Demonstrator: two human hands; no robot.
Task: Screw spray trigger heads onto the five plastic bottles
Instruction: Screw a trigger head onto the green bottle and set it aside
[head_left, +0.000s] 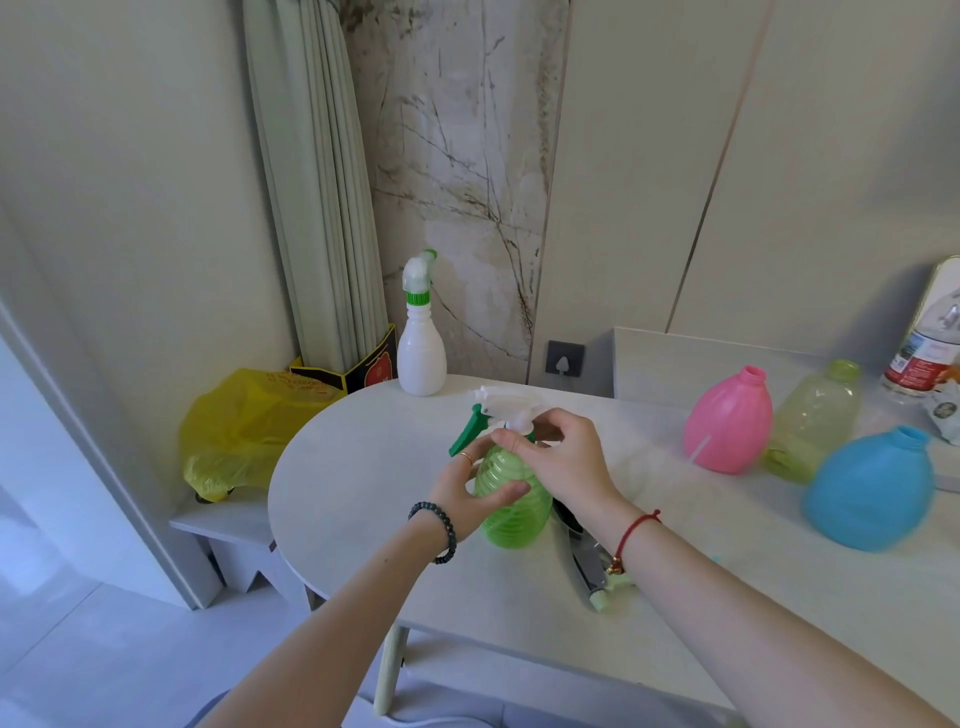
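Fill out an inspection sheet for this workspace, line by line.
Surface: pale rounded table, bare at its left end.
Job's things: white bottle already capped, upright at the back edge; green ribbed bottle in hand with a white and green trigger head on its neck; pink bottle, yellow-green bottle and blue bottle open-necked at right.
Clutter: loose spray parts beside the right wrist; labelled container at far right.
Grippers: left hand grips the green bottle's body; right hand pinches the collar.
Cables: nothing seen.
Surroundings: curtain, marble wall panel, yellow bag on a low stand.
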